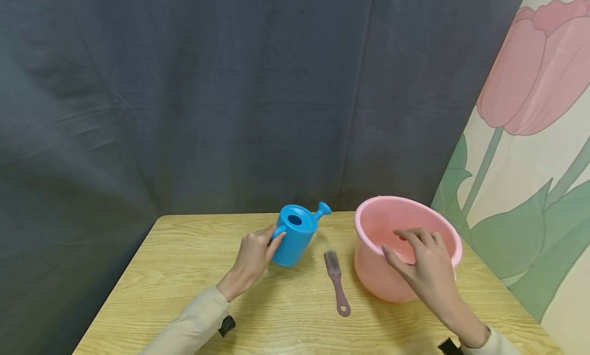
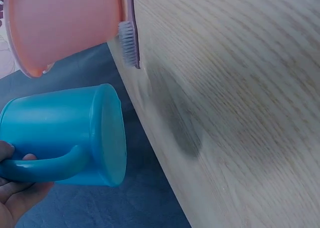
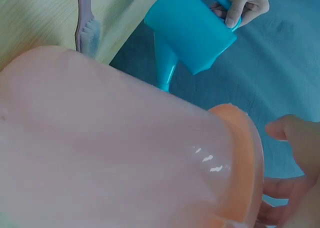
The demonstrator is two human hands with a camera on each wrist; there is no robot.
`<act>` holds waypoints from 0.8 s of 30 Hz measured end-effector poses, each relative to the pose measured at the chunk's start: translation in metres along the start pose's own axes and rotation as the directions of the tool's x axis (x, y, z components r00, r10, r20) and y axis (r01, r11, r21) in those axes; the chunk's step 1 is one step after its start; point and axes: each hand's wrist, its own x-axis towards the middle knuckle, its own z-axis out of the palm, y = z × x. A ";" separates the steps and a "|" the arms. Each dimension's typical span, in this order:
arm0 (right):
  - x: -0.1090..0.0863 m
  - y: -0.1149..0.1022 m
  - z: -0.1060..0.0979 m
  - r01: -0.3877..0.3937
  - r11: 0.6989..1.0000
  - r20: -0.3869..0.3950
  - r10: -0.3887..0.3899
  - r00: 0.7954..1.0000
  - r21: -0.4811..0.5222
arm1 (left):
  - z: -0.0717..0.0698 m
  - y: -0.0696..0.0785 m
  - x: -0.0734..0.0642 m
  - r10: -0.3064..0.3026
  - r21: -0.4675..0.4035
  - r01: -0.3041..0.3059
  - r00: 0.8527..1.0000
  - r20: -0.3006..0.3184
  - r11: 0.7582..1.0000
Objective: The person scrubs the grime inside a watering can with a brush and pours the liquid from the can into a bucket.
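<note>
My left hand (image 1: 255, 252) grips the handle of a blue watering can (image 1: 295, 239). The can is raised above the table, its shadow apart from it in the left wrist view, and its spout points to the right. My right hand (image 1: 426, 268) is at the near rim of a pink bucket (image 1: 382, 278), thumb and fingers spread and relaxed. Some of its fingers reach over the bucket's opening; whether they touch the rim I cannot tell. Between can and bucket, a brush (image 1: 338, 288) with a purplish handle lies on the table.
The wooden table (image 1: 184, 273) ends at a dark curtain (image 1: 230, 114) along its back. On the right stands a wall (image 1: 530, 191) painted with a pink tulip and green leaves. The bucket is close to the table's right edge.
</note>
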 end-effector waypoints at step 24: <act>-0.010 0.023 -0.020 -0.126 0.992 0.106 0.126 0.986 -0.006 | 0.002 0.005 0.010 -0.028 -0.035 0.027 1.000 -0.006 0.999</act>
